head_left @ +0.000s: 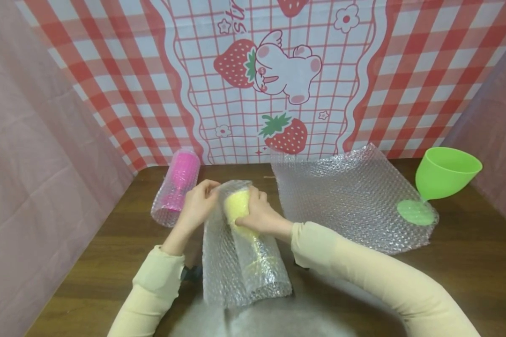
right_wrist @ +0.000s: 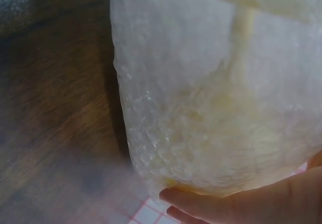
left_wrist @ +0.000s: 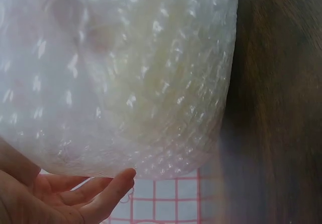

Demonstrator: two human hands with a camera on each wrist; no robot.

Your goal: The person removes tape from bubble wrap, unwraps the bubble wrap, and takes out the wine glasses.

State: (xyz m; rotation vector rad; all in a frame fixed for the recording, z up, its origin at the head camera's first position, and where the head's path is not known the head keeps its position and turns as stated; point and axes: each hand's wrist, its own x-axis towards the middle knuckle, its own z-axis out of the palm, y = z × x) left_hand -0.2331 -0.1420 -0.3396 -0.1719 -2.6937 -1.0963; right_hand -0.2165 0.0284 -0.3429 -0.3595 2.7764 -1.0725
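Stemmed yellow plastic cup [head_left: 237, 203], mid-wrap by the looks of it
It's between the hands, inside a partly rolled sheet of clear bubble wrap [head_left: 220, 269]. Right hand [head_left: 262, 213] is curled round the bundle, left hand [head_left: 199, 204] seems to be pinching the sheet's loose top edge. I'd guess the next move calls for a snug roll, flap pulled over without the cup slipping.

I see the person's sleeved arms [head_left: 362, 267] reach toward the far edge of the table [head_left: 105, 267], left hand [head_left: 199, 203] pinching, right hand [head_left: 262, 214] gripping between thumb and fingers.
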